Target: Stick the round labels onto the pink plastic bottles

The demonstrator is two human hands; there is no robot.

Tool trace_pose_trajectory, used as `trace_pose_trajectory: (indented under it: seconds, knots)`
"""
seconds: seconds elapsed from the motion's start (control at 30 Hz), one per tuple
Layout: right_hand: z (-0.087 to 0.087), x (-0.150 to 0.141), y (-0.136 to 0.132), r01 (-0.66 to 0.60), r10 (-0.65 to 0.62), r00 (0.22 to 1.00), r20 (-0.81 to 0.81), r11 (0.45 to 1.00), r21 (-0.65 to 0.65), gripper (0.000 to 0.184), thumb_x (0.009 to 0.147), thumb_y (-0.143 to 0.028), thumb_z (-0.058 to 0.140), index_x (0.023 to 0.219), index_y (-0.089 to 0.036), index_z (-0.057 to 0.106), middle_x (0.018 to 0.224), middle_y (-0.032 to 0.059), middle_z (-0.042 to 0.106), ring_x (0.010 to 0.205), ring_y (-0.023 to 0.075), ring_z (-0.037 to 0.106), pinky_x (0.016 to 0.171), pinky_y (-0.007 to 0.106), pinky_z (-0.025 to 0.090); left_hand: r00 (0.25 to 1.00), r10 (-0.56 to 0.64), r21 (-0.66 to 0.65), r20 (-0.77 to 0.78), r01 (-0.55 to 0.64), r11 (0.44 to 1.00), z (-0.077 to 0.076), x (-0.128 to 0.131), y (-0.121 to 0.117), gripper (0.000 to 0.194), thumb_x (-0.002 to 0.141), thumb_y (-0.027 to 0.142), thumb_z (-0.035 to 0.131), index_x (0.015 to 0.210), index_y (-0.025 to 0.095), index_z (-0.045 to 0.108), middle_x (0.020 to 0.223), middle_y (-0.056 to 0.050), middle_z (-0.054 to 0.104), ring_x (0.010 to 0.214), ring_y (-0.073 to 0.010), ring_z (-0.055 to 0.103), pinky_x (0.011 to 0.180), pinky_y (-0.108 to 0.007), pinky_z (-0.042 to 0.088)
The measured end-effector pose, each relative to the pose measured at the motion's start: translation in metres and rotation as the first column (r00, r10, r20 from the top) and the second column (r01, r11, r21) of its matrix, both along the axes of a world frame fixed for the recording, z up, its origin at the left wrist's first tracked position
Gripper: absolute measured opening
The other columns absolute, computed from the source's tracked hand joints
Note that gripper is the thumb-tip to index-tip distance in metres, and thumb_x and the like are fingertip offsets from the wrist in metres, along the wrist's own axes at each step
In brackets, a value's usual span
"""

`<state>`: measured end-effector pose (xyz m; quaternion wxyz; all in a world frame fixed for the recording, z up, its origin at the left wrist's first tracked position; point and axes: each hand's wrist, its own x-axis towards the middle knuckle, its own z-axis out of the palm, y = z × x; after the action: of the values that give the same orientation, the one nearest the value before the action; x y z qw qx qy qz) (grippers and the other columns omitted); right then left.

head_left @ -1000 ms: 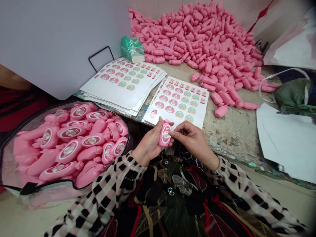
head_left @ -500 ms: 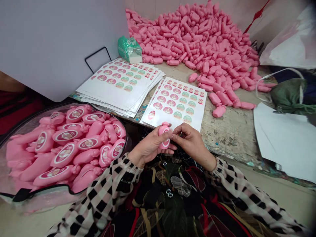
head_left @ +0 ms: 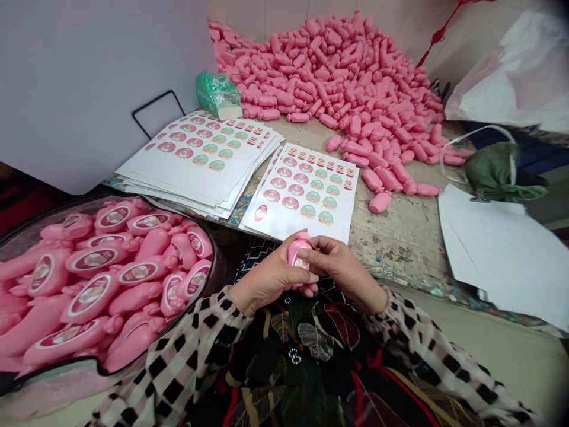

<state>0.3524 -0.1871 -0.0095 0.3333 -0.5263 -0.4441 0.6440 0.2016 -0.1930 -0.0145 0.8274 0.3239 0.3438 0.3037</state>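
I have the pink bottle (head_left: 296, 245) at the near middle of my view, just off the near edge of the table, neck up; the left hand (head_left: 272, 271) is closed around it from the left, its thumb along the front; the right hand (head_left: 341, 264) lays its thumb across the labelled face, though its fingers are partly hidden and I cannot tell whether they close on the bottle.

I judge it light and probably hollow, smooth plastic that may turn in a loose grip but is unlikely to break; I would hold it round the sides of the body, leaving the front free, since the narrow neck offers little purchase.

Just beyond the hands lies a sheet of stickers (head_left: 278, 222), with a larger sheet stack (head_left: 178, 178) to its left; near left, a clear-walled bag (head_left: 62, 388) holds labelled bottles; at the far side, a heap of pink bottles (head_left: 347, 77) spreads over the table (head_left: 391, 243); to the right lie white papers (head_left: 502, 255), a dark green cloth bundle (head_left: 491, 169) beyond them.
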Motion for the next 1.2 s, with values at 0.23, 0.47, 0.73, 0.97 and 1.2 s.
trace_pose_trajectory:
  seconds: [0.23,0.47,0.73,0.97,1.2]
  knots:
    - [-0.002,0.015,-0.006,0.214,-0.206,0.966,-0.155,0.976,0.036,0.025,0.066,-0.035,0.072,0.081,-0.019,0.06,0.073,-0.0019,0.062,0.058,0.0083,0.055,0.055,0.021,0.044,0.98,-0.127,0.108,-0.154,0.144,0.984,-0.017,0.016,-0.004,0.091,0.063,0.006,0.066,0.139,0.028,0.02,0.08,0.0,0.059,0.062,-0.0127,0.061,0.062,-0.032,0.052]
    - [0.017,0.136,-0.038,-0.063,-0.032,0.744,0.667,0.991,0.117,0.03,0.069,-0.046,0.067,0.087,-0.022,0.066,0.078,0.0028,0.067,0.069,0.0171,0.059,0.063,0.028,0.043,0.961,-0.189,0.073,-0.203,0.207,0.976,-0.027,0.016,-0.002,0.074,0.073,0.022,0.065,0.138,0.018,0.029,0.079,-0.002,0.061,0.06,-0.0111,0.061,0.06,-0.028,0.05]
    - [0.004,0.181,-0.078,-0.189,0.198,0.183,0.963,0.968,-0.163,0.028,0.076,-0.046,0.054,0.087,-0.024,0.067,0.083,0.0056,0.069,0.075,0.0232,0.062,0.057,0.027,0.037,0.943,-0.22,0.042,-0.249,0.238,0.97,-0.024,0.02,0.002,0.062,0.075,0.024,0.061,0.132,0.017,0.036,0.078,-0.001,0.058,0.062,-0.0112,0.06,0.061,-0.028,0.05]
    - [0.01,0.163,0.023,-0.06,-0.278,0.361,0.89,0.945,0.32,0.038,0.079,-0.052,0.045,0.083,-0.02,0.066,0.073,0.0038,0.066,0.066,0.0186,0.057,0.059,0.027,0.038,0.941,-0.195,0.041,-0.278,0.214,0.976,-0.026,0.02,-0.002,0.063,0.073,0.03,0.063,0.13,0.018,0.039,0.079,0.0,0.058,0.06,-0.0112,0.06,0.061,-0.029,0.05]
    - [-0.026,0.163,0.117,0.219,-0.528,0.268,0.806,0.848,0.483,0.058,0.069,-0.049,0.056,0.113,-0.011,0.054,0.096,0.0143,0.063,0.081,0.0233,0.057,0.07,0.033,0.041,0.954,-0.101,0.079,-0.281,0.128,0.989,-0.022,0.011,-0.006,0.057,0.075,0.029,0.061,0.127,0.016,0.043,0.079,-0.001,0.057,0.059,-0.0107,0.06,0.057,-0.026,0.048]
